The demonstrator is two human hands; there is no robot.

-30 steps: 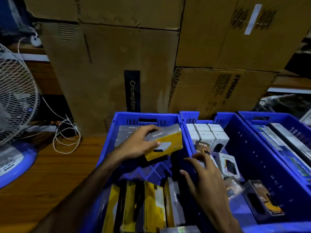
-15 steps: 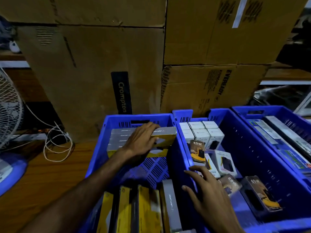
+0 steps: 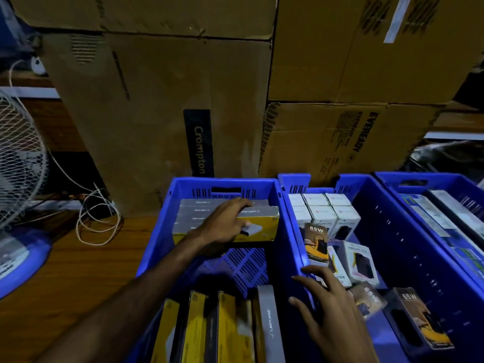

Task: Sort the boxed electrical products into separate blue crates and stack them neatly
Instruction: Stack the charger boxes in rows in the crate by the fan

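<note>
My left hand [image 3: 222,224] reaches into the left blue crate [image 3: 225,183] and holds a yellow and grey Lapcare box [image 3: 262,224], fingers over its top. That box lies at the front of a row of like boxes against the crate's far wall. Several more yellow and grey boxes [image 3: 227,328] stand on edge at the crate's near end. My right hand [image 3: 332,310] rests with spread fingers on the wall between this crate and the middle blue crate [image 3: 406,244]. The middle crate holds white boxes [image 3: 319,208] and loose 65W charger boxes [image 3: 317,242].
A third blue crate [image 3: 429,179] with long flat boxes stands at the right. Big cardboard cartons [image 3: 157,100] rise right behind the crates. On the wooden table at the left are a coiled white cable [image 3: 97,221] and a table fan [image 3: 18,158].
My left hand has carried the yellow and grey box away from me and set it down into the row at the crate's far end. My right hand has drawn back onto the crate wall.
</note>
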